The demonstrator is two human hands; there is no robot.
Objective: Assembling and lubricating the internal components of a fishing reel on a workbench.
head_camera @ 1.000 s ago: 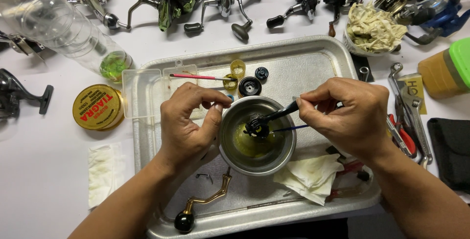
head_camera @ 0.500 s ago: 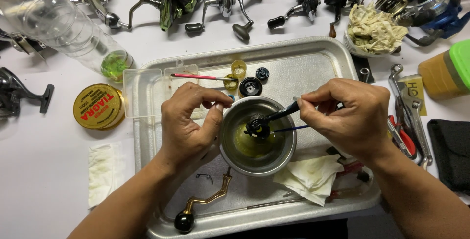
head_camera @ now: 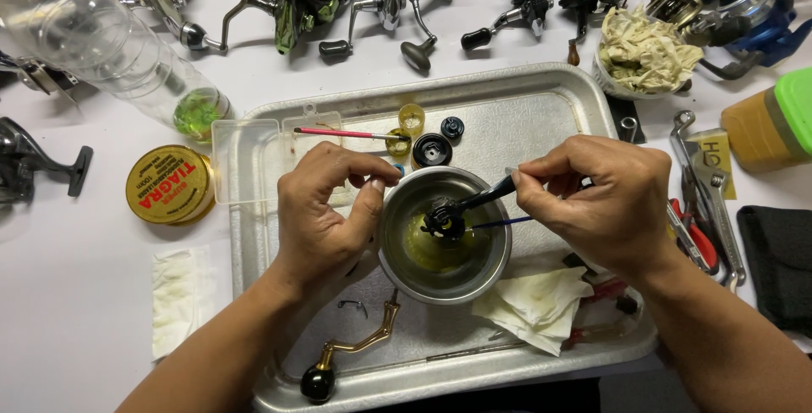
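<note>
In the head view, a small black part (head_camera: pixel 443 220) is being held over the yellowish liquid inside a metal bowl (head_camera: pixel 397 254), which is sitting on a metal tray (head_camera: pixel 541 117) on the white surface (head_camera: pixel 76 294). The part is being worked with a dark brush (head_camera: pixel 486 195) pinched in the closed grip of the right hand (head_camera: pixel 602 197). The bowl's rim is being touched by the left hand (head_camera: pixel 326 210), its grip curled on nothing visible. A crumpled tissue (head_camera: pixel 537 303) is lying just beside the bowl.

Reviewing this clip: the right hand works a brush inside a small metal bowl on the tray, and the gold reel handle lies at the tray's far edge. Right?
Not quite. In the head view the gold reel handle lies at the tray's near edge, below the metal bowl. The right hand and brush are as stated.
</note>
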